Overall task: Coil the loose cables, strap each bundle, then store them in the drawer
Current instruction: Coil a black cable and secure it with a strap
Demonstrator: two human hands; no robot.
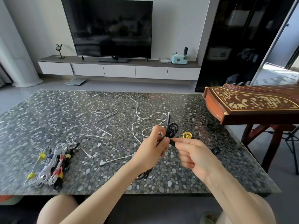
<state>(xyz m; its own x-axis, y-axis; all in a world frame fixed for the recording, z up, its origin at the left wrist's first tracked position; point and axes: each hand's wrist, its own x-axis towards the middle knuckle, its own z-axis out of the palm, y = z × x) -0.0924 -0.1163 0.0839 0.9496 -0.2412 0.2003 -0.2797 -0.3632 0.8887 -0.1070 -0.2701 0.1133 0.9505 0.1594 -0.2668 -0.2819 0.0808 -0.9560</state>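
Above table point(64, 118): left hand point(150, 152) grips coiled black cable point(172, 129); right hand point(194, 157) pinches same cable beside it.

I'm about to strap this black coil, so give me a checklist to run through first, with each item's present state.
1. Black cable coil gripped in the left hand: ok.
2. Right hand pinches a black tail beside the coil: ok. Whether it is a strap or the cable's end: cannot tell.
3. Whole cable gathered: cannot tell. A dark cable stretch lies under the left forearm.
4. Spare yellow strap on the table beside the coil: ok.
5. White cables coiled: not ok, they lie loose.
6. Strapped bundles set aside at the left: ok.
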